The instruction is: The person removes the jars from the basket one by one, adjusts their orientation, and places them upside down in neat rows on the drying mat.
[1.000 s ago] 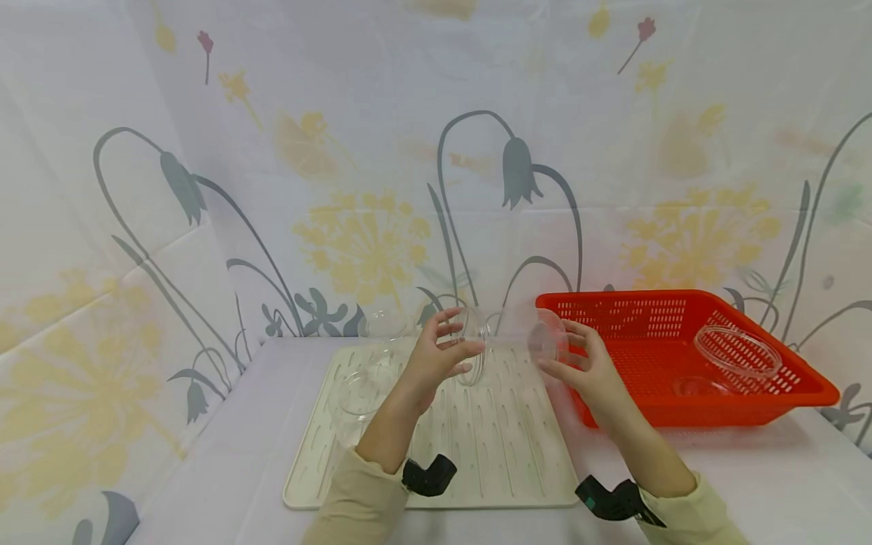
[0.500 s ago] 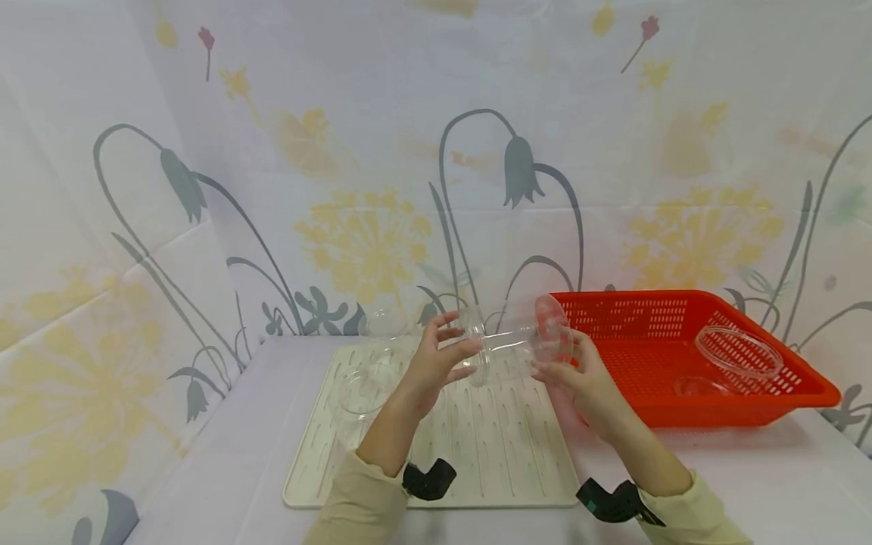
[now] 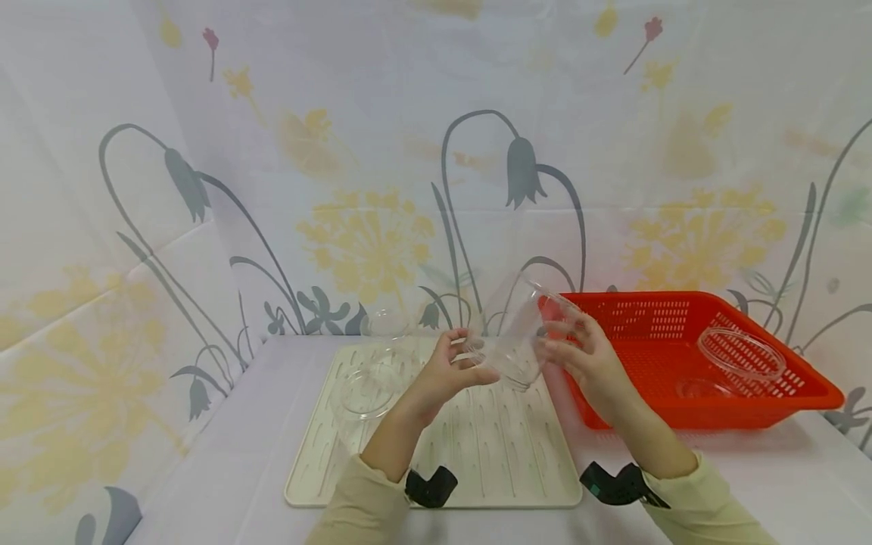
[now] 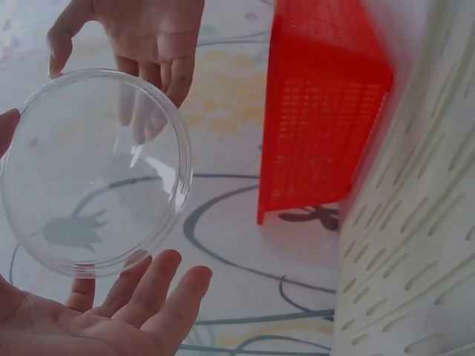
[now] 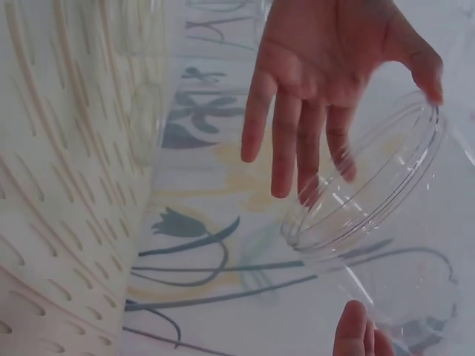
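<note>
From here: clear container [image 3: 507, 333] held tilted in midair, left of the red basket [image 3: 688, 415], right hand [image 3: 589, 367] pinching it between thumb and fingers, left hand [image 3: 441, 378] fingers spread at its lower end, likely steadying it.

Above the far edge of the ridged mat [image 3: 504, 469], the clear container [image 3: 512, 325], level half a second ago, now seems to slant. The left hand [image 3: 450, 378] has dipped slightly.

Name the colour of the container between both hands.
The container is clear and colourless; best seen in the left wrist view.
</note>
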Demonstrator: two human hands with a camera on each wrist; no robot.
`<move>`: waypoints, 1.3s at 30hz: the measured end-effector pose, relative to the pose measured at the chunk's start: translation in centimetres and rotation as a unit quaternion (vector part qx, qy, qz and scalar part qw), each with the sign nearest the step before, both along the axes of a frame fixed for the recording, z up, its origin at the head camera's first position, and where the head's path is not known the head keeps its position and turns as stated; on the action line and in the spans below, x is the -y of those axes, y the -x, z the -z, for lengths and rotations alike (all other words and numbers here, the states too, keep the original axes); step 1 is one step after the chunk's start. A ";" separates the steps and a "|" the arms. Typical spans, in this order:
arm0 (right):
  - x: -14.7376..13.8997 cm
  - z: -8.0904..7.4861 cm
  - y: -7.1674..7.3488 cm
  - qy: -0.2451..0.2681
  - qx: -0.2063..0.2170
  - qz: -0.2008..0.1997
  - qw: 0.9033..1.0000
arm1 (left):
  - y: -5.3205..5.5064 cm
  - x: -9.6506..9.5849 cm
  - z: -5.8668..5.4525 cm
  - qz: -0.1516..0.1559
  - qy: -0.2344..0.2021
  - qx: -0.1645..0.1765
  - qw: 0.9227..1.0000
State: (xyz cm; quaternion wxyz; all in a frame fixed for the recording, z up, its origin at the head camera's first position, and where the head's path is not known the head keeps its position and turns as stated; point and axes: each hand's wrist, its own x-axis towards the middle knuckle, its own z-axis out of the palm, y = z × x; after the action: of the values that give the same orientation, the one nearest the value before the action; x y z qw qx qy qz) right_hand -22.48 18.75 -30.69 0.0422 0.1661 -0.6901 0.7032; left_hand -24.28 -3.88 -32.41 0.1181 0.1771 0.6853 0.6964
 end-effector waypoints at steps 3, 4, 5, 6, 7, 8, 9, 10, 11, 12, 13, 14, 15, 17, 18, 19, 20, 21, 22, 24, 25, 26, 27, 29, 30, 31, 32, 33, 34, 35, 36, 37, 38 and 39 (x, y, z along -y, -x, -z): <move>0.1 -0.2 0.2 -0.043 -0.018 -0.011 0.999 | -0.1 -0.1 0.2 0.002 0.027 -0.003 1.000; 0.1 -0.2 0.3 -0.056 -0.022 -0.018 0.998 | -0.1 -0.2 0.2 0.004 0.036 -0.003 0.999; 0.2 -0.2 0.4 -0.073 -0.027 -0.023 0.997 | -0.2 -0.3 0.3 0.006 0.046 -0.005 0.999; 0.2 -0.2 0.4 -0.089 -0.029 -0.027 0.995 | -0.2 -0.3 0.4 0.006 0.056 -0.004 0.998; 0.3 -0.2 0.5 -0.101 -0.030 -0.031 0.994 | -0.2 -0.4 0.5 0.005 0.066 -0.005 0.998; 0.4 -0.2 0.6 -0.113 -0.032 -0.034 0.992 | -0.3 -0.4 0.5 0.003 0.074 -0.006 0.997; 0.5 -0.2 0.6 -0.121 -0.034 -0.036 0.991 | -0.3 -0.4 0.6 0.002 0.079 -0.006 0.997; 0.5 -0.2 0.6 -0.130 -0.033 -0.035 0.990 | -0.4 -0.5 0.6 0.001 0.084 -0.009 0.996; 0.6 -0.2 0.6 -0.140 -0.034 -0.029 0.989 | -0.4 -0.4 0.6 -0.001 0.089 -0.010 0.996; 0.6 -0.2 0.7 -0.143 -0.032 -0.026 0.989 | -0.5 -0.4 0.6 -0.004 0.091 -0.011 0.996; 0.7 -0.2 0.7 -0.142 -0.031 -0.024 0.989 | -0.5 -0.4 0.6 -0.006 0.092 -0.015 0.996; 0.7 -0.2 0.7 -0.140 -0.030 -0.023 0.989 | -0.6 -0.3 0.5 -0.009 0.092 -0.018 0.996; 0.7 -0.3 0.8 -0.136 -0.029 -0.022 0.990 | -0.6 -0.3 0.5 -0.012 0.092 -0.021 0.995; 0.7 -0.3 0.9 -0.132 -0.024 -0.019 0.991 | -0.7 -0.2 0.4 -0.020 0.092 -0.027 0.995; 0.7 -0.3 0.9 -0.131 -0.023 -0.018 0.991 | -0.7 -0.1 0.3 -0.023 0.090 -0.031 0.995; 0.7 -0.3 1.0 -0.131 -0.023 -0.016 0.991 | -0.7 0.0 0.2 -0.026 0.086 -0.035 0.995; 0.7 -0.4 1.1 -0.132 -0.021 -0.014 0.991 | -0.7 0.0 0.1 -0.030 0.084 -0.039 0.995; 0.7 -0.4 1.1 -0.135 -0.020 -0.010 0.991 | -0.8 0.1 0.0 -0.032 0.082 -0.043 0.995; 0.7 -0.5 1.2 -0.136 -0.019 -0.008 0.990 | -0.8 0.2 -0.2 -0.034 0.080 -0.046 0.995; 0.8 -0.6 1.3 -0.140 -0.018 -0.006 0.990 | -0.9 0.5 -0.5 -0.038 0.075 -0.051 0.995; 0.8 -0.7 1.4 -0.140 -0.016 -0.007 0.990 | -0.9 0.7 -0.6 -0.040 0.072 -0.052 0.995; 0.8 -0.7 1.5 -0.141 -0.014 -0.005 0.990 | -1.0 0.9 -0.7 -0.042 0.072 -0.054 0.995; 0.9 -0.8 1.5 -0.144 -0.015 -0.003 0.989 | -1.0 1.1 -0.8 -0.044 0.070 -0.055 0.995; 1.0 -0.9 1.7 -0.146 -0.013 -0.001 0.989 | -1.0 1.5 -0.9 -0.048 0.066 -0.057 0.995; 1.0 -1.0 1.8 -0.148 -0.012 0.001 0.989 | -1.0 1.7 -1.0 -0.048 0.064 -0.059 0.995; 1.0 -1.1 1.8 -0.148 -0.011 0.003 0.989 | -1.1 1.8 -1.1 -0.050 0.063 -0.062 0.995; 1.0 -1.2 1.9 -0.149 -0.011 0.006 0.989 | -1.1 2.0 -1.1 -0.052 0.062 -0.065 0.995; 1.0 -1.2 2.0 -0.150 -0.010 0.008 0.989 | -1.1 2.2 -1.2 -0.054 0.060 -0.066 0.995; 1.0 -1.3 2.1 -0.150 -0.009 0.010 0.989 | -1.2 2.4 -1.3 -0.055 0.059 -0.068 0.994; 1.0 -1.3 2.2 -0.151 -0.009 0.012 0.988 | -1.2 2.5 -1.3 -0.056 0.056 -0.071 0.994; 1.0 -1.3 2.2 -0.153 -0.009 0.014 0.988 | -1.2 2.7 -1.4 -0.057 0.054 -0.072 0.994; 1.0 -1.4 2.4 -0.154 -0.010 0.017 0.988 | -1.3 2.8 -1.4 -0.059 0.052 -0.074 0.994; 1.0 -1.4 2.5 -0.156 -0.010 0.019 0.987 | -1.3 3.0 -1.4 -0.060 0.049 -0.076 0.994; 1.0 -1.4 2.7 -0.160 -0.012 0.022 0.987 | -1.3 3.1 -1.5 -0.059 0.046 -0.081 0.994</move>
State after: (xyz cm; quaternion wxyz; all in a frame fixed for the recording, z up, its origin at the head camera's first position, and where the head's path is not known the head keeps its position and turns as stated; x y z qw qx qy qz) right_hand -25.16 17.77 -29.34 0.0386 0.1637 -0.7965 0.5807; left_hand -22.99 -6.99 -30.95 0.0289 0.1861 0.7331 0.6535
